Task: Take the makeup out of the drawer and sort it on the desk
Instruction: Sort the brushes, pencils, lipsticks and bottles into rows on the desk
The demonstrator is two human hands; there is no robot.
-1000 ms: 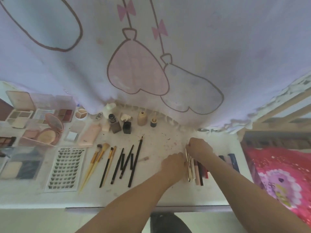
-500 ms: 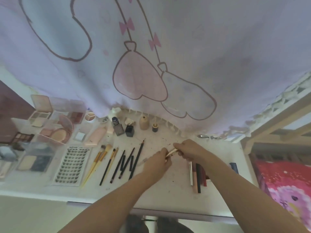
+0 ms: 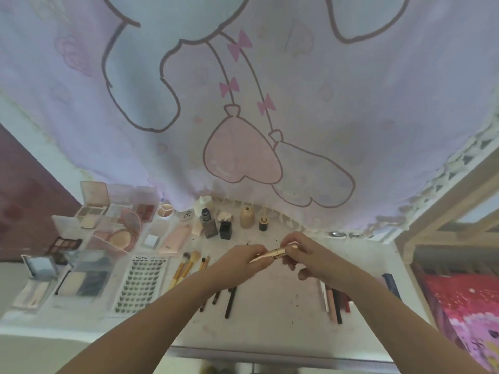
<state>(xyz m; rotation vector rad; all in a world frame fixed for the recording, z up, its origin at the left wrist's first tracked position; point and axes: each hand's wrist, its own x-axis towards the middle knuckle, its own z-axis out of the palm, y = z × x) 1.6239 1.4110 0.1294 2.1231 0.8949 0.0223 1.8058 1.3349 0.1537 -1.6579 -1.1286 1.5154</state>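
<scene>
both grips (image 3: 244, 261) (image 3: 314, 256) around gold tube (image 3: 272, 254) above desk (image 3: 272, 306)

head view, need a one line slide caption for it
Left hand and right hand hold a gold makeup tube above the desk of sorted cosmetics.

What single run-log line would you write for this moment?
step: sorting | left hand and right hand: both grip gold pen | above desk
</scene>
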